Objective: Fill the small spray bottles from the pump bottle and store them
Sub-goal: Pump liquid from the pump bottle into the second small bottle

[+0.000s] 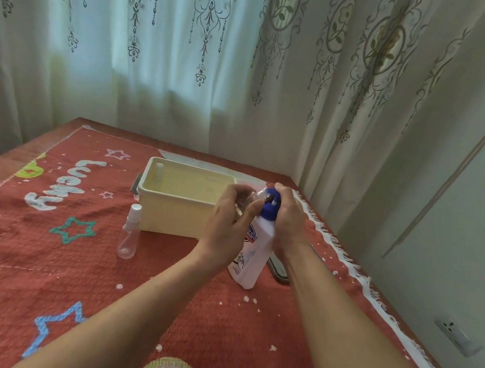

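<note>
A white pump bottle with a blue pump head stands on the red cloth, right of centre. My right hand is curled over the blue pump head. My left hand grips a small clear spray bottle, tilted with its open neck at the pump's nozzle. A second small clear spray bottle with a white cap stands upright to the left, in front of the cream box. A third small bottle stands inside the box at its far left corner.
The table is covered by a red cloth with stars and letters. A flat grey lid lies behind the pump bottle by my right wrist. Patterned curtains hang right behind the table; a wall runs along the right edge.
</note>
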The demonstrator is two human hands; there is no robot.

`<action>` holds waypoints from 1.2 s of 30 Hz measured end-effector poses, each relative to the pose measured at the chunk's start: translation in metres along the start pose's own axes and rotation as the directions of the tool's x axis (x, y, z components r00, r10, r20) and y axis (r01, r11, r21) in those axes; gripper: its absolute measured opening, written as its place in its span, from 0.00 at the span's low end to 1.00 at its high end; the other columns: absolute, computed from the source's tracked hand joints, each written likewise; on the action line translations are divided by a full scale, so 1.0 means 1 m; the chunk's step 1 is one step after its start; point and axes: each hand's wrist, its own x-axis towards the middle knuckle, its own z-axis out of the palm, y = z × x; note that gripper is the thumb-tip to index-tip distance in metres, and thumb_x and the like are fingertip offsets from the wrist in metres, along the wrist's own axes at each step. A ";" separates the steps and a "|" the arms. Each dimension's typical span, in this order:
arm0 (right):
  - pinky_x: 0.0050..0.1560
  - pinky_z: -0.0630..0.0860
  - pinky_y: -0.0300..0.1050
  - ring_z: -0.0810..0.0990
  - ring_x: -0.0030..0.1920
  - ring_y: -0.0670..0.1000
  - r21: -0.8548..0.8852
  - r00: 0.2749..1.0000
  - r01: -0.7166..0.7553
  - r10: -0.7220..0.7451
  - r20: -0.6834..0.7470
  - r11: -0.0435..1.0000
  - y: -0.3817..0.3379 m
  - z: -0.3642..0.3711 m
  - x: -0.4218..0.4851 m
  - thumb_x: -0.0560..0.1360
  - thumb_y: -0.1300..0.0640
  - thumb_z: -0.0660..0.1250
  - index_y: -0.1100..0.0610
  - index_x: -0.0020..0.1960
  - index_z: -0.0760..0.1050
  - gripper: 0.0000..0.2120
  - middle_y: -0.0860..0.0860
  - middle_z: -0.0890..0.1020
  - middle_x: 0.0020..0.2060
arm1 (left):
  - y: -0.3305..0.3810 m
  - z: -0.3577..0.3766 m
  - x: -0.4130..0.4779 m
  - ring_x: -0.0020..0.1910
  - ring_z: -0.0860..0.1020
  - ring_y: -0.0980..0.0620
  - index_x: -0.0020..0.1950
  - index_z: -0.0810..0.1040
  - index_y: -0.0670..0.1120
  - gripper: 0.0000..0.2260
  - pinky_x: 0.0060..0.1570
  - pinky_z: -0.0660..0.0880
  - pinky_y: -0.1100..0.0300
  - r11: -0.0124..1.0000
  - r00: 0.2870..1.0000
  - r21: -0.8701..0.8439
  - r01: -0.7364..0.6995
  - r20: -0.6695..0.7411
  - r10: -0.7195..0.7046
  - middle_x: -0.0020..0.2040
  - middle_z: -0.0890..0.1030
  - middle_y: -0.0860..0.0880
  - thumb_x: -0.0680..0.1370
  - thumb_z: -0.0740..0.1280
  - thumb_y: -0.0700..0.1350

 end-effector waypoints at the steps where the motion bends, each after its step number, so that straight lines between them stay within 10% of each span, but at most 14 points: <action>1: 0.51 0.75 0.56 0.79 0.41 0.55 0.009 1.000 -0.003 0.003 0.002 1.000 0.000 0.000 -0.001 0.80 0.47 0.61 0.48 0.34 0.80 0.19 0.53 0.80 0.36 | 0.000 0.000 0.000 0.49 0.77 0.58 0.57 0.72 0.53 0.08 0.50 0.75 0.64 1.000 1.000 -0.003 0.004 -0.001 -0.004 0.50 0.78 0.53 0.80 0.67 0.48; 18: 0.58 0.76 0.60 0.80 0.45 0.61 0.038 0.998 -0.040 0.038 0.043 0.998 0.000 0.000 -0.002 0.77 0.35 0.63 0.53 0.39 0.79 0.22 0.57 0.81 0.40 | 0.003 0.000 0.000 0.47 0.77 0.62 0.57 0.72 0.52 0.07 0.48 0.74 0.68 0.999 1.000 -0.031 0.012 0.005 -0.012 0.49 0.78 0.53 0.81 0.66 0.48; 23: 0.50 0.74 0.56 0.78 0.41 0.57 0.032 1.000 -0.010 0.009 0.017 0.999 0.001 -0.002 0.000 0.81 0.48 0.59 0.53 0.40 0.76 0.15 0.53 0.79 0.35 | 0.002 0.001 -0.001 0.48 0.77 0.57 0.57 0.72 0.53 0.07 0.49 0.76 0.65 0.999 1.000 -0.043 0.014 0.009 -0.013 0.50 0.79 0.52 0.80 0.67 0.47; 28: 0.61 0.75 0.61 0.82 0.47 0.65 0.035 0.999 -0.037 0.036 0.026 0.999 0.001 0.002 -0.003 0.75 0.33 0.64 0.56 0.43 0.79 0.25 0.61 0.82 0.42 | 0.004 0.000 -0.001 0.48 0.77 0.59 0.55 0.71 0.56 0.07 0.49 0.76 0.65 0.999 1.000 -0.052 0.003 -0.005 -0.003 0.49 0.79 0.53 0.80 0.67 0.48; 36: 0.48 0.74 0.55 0.78 0.37 0.53 0.029 0.999 -0.026 0.026 0.023 0.999 -0.002 -0.001 -0.002 0.81 0.49 0.61 0.55 0.40 0.76 0.15 0.52 0.79 0.33 | 0.003 0.001 -0.002 0.49 0.77 0.61 0.53 0.70 0.60 0.09 0.48 0.74 0.70 0.999 1.000 -0.034 0.006 -0.006 -0.007 0.50 0.79 0.53 0.80 0.67 0.47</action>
